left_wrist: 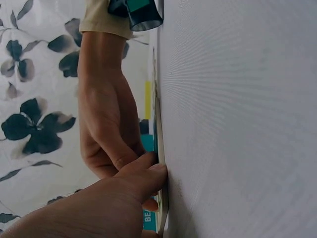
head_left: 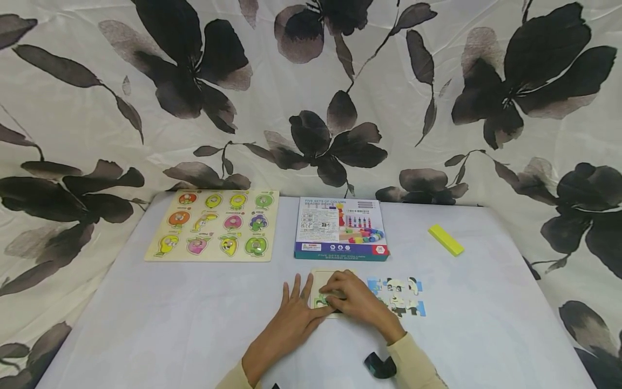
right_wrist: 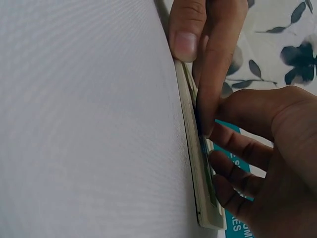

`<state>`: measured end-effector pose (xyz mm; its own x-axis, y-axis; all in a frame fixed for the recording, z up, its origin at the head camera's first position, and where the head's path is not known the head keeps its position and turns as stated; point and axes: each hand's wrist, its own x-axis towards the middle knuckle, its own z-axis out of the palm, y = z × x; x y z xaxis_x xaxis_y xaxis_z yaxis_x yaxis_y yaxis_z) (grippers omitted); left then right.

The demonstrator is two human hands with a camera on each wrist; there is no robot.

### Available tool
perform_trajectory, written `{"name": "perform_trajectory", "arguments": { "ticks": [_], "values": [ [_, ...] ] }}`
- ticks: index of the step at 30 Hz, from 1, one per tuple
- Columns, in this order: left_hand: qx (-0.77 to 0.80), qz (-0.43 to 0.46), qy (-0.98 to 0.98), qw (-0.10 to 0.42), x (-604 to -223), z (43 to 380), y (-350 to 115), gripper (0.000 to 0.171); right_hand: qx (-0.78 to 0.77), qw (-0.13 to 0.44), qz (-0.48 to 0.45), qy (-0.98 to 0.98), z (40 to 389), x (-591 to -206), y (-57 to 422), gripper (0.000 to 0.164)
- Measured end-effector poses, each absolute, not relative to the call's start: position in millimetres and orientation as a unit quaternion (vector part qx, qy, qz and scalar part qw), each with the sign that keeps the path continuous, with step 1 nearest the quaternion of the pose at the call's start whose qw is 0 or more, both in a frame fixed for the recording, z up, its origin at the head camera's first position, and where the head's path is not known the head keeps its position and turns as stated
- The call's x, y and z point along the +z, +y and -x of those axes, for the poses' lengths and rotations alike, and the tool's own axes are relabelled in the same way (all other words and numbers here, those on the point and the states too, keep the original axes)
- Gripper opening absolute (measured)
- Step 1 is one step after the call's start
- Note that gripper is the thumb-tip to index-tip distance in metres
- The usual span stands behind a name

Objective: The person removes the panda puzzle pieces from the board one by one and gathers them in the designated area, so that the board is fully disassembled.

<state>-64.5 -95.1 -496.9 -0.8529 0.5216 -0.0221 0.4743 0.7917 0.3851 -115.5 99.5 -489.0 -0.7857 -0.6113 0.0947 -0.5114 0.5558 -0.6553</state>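
Observation:
A small pale jigsaw tray [head_left: 318, 278] lies flat near the front middle of the table, a green-printed jigsaw piece [head_left: 322, 302] showing in its lower left. My left hand [head_left: 298, 317] rests at the tray's left side with fingers spread, its thumb [right_wrist: 185, 45] on the tray's front edge. Over the tray my right hand [head_left: 357, 298] bends its fingers down and pinches at the piece, its fingertips [right_wrist: 214, 157] right at the tray's surface; they hide most of it. Right of the tray lie several panda jigsaw pieces [head_left: 397, 289], laid close together.
Behind the tray lies a boxed bead set [head_left: 318, 229]. A fruit puzzle board [head_left: 157, 251] is at the back left, a yellow block [head_left: 445, 240] at the back right. A dark curved object [head_left: 380, 366] is by the right sleeve. Floral cloth [head_left: 335, 140] hangs behind the table.

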Motion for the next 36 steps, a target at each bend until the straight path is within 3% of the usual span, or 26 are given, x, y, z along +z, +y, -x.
{"name": "perform_trajectory", "arguments": {
  "ticks": [17,28,36],
  "values": [
    [0.188,-0.267,0.943,0.059,-497.2,63.7,-95.8,0.033,-0.355,0.064,0.326,0.874,114.1,-489.2,98.8,0.017],
    [0.181,-0.264,0.945,0.063,-496.9,64.2,-95.4,0.032,-0.421,0.139,0.275,0.853,112.5,-485.3,100.5,0.021],
    [0.18,-0.267,0.945,0.06,-497.4,64.2,-95.3,0.033,-0.432,0.148,0.28,0.844,113.3,-486.7,101.2,0.024]
  ]
}}
